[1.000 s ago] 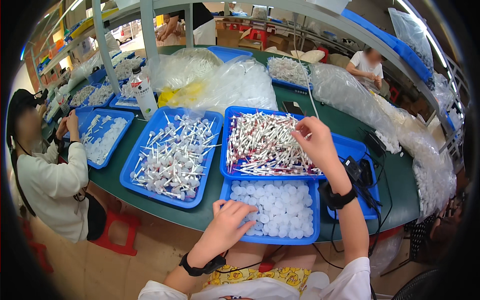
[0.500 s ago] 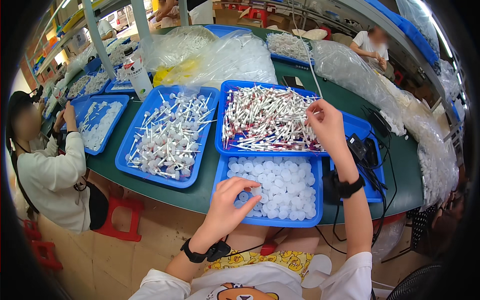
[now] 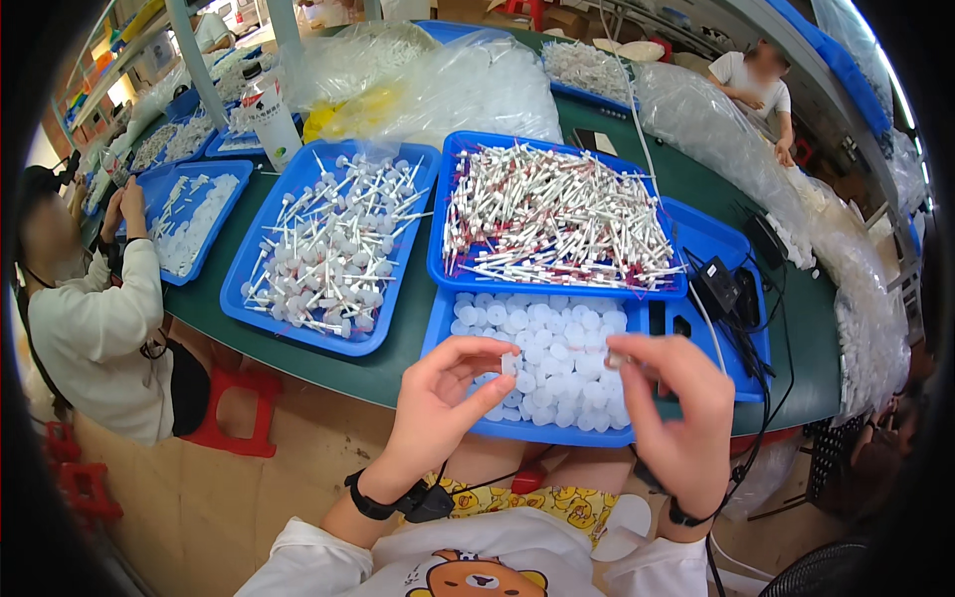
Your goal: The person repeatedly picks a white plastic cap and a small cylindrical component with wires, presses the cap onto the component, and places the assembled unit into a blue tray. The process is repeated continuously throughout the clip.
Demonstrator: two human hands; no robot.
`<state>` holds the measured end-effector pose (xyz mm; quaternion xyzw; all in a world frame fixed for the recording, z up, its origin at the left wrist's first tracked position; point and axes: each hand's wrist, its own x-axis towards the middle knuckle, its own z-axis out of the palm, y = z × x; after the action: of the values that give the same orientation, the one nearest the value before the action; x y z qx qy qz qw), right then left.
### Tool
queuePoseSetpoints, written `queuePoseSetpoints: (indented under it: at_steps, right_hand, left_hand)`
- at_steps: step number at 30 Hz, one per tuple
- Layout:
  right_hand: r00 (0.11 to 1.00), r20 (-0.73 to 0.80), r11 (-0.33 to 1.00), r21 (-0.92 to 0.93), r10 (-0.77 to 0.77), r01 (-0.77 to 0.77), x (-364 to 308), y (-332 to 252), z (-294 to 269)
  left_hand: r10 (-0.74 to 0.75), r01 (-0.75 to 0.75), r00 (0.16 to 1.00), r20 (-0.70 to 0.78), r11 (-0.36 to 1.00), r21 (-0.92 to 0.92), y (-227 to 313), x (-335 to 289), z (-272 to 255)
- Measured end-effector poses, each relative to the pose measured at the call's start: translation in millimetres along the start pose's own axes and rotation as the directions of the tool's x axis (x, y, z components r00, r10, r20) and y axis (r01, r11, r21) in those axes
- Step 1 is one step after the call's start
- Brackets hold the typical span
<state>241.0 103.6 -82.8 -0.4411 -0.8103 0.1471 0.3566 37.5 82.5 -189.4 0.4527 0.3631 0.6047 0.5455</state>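
The left hand's (image 3: 438, 394) fingers pinch a translucent disc (image 3: 509, 364) above the lower blue tray (image 3: 557, 435) of similar discs (image 3: 546, 383). The right hand's (image 3: 690, 410) fingers narrow onto a small, blurred pale piece (image 3: 615, 359), apart from the disc. White sticks (image 3: 557, 214) fill the upper tray (image 3: 557, 290) beyond, over the green counter (image 3: 811, 343). A bottle (image 3: 283, 141) bears a printed label (image 3: 264, 102); the shirt (image 3: 398, 572) shows a cartoon bear (image 3: 484, 579) and tiny marks, unreadable.

Has beige floor (image 3: 214, 517) below long green-topped table (image 3: 818, 328), red plastic stool (image 3: 237, 382) by its near edge, grey metal post (image 3: 198, 70) toward its far side.
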Motion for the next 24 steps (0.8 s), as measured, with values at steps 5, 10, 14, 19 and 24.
queuePoseSetpoints:
  at_steps: [5,10,14,19,24]
  right_hand:
    - [0.99,-0.052,0.992,-0.01,-0.129,0.128,-37,-3,13]
    - [0.989,-0.046,0.989,-0.034,-0.142,0.141,-44,5,22]
    - [0.978,-0.034,0.977,-0.071,-0.204,0.201,-48,11,24]
    - [0.976,-0.074,0.975,-0.105,-0.205,0.197,-52,13,25]
    - [0.971,-0.084,0.972,-0.086,-0.226,0.218,-56,10,25]
  left_hand:
    - [-0.155,0.2,0.972,0.175,0.939,-0.28,7,-7,9]
    - [-0.193,0.245,0.965,0.177,0.905,-0.349,12,-12,13]
    - [-0.192,0.25,0.963,0.188,0.9,-0.358,12,-14,13]
    - [-0.199,0.259,0.962,0.188,0.882,-0.393,16,-14,16]
    - [-0.125,0.235,0.962,0.244,0.832,-0.502,3,-15,9]
